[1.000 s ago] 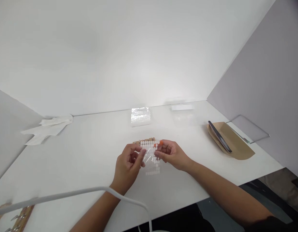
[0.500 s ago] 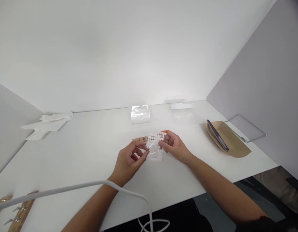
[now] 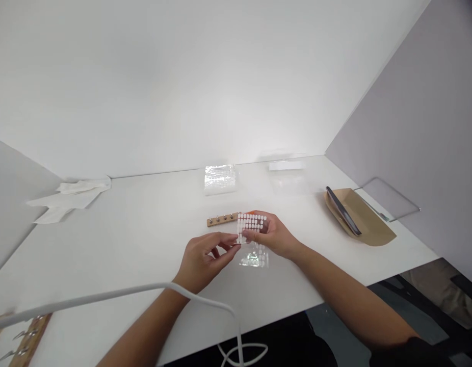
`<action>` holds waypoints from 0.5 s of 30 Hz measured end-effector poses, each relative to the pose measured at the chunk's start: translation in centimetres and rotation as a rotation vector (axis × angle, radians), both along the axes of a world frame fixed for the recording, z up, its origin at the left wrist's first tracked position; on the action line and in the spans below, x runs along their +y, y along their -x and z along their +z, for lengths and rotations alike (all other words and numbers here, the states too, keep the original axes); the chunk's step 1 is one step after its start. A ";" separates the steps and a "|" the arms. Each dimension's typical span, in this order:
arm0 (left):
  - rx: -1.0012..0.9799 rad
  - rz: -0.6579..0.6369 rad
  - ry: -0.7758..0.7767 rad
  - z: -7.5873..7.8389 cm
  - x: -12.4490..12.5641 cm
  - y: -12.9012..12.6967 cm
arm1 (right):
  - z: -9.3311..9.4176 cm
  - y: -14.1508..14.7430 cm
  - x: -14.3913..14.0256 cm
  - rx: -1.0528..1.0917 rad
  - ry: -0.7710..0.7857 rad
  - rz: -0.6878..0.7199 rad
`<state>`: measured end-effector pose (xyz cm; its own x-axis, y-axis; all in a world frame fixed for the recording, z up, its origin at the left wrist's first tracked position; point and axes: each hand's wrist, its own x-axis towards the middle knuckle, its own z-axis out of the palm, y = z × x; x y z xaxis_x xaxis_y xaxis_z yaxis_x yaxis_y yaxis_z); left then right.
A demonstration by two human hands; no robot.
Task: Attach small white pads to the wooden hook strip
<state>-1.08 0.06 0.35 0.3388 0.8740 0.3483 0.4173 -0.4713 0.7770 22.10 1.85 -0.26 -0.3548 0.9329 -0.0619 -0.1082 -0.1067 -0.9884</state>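
Between my hands is a clear sheet of white adhesive dots [image 3: 251, 221], held up over the table, with a loose lower flap of clear film hanging below it. My right hand [image 3: 272, 235] grips the sheet by its right side, thumb in front and fingers behind. The thumb and fingertips of my left hand [image 3: 208, 253] pinch the sheet's lower left edge. Behind the sheet lies a small wooden strip with metal hooks [image 3: 223, 219], its right end hidden. A bit of orange shows at the sheet's top edge, beside my right fingers.
A clear-wrapped packet [image 3: 219, 178] and a white strip in clear film [image 3: 286, 166] lie along the back wall. At right, a dark elongated object [image 3: 343, 211] rests on brown card [image 3: 373, 227]. White paper [image 3: 73, 199] is at left; a white cable [image 3: 144, 289] crosses in front of hooked wooden strips [image 3: 29, 341].
The dot sheet has turned more upright and flatter to the camera, its flap hanging lower. More of the hooked wooden strip shows. My left fingertips have shifted slightly right and down.
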 end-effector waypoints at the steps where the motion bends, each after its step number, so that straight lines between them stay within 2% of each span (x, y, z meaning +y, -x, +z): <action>1: 0.006 -0.006 -0.013 0.0 0.0 0.0 | -0.1 0.0 0.0 0.011 0.011 0.019; 8: 0.072 -0.024 -0.072 0.4 -0.1 -0.2 | -0.1 0.0 -0.2 0.025 0.061 0.040; 15: 0.096 -0.059 -0.131 -0.2 0.1 0.1 | -0.1 -0.2 -0.2 -0.029 0.086 0.005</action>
<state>-1.17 0.14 0.17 0.4257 0.8008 0.4214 0.4550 -0.5920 0.6652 22.25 1.65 -0.34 -0.3559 0.9220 -0.1521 -0.0794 -0.1920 -0.9782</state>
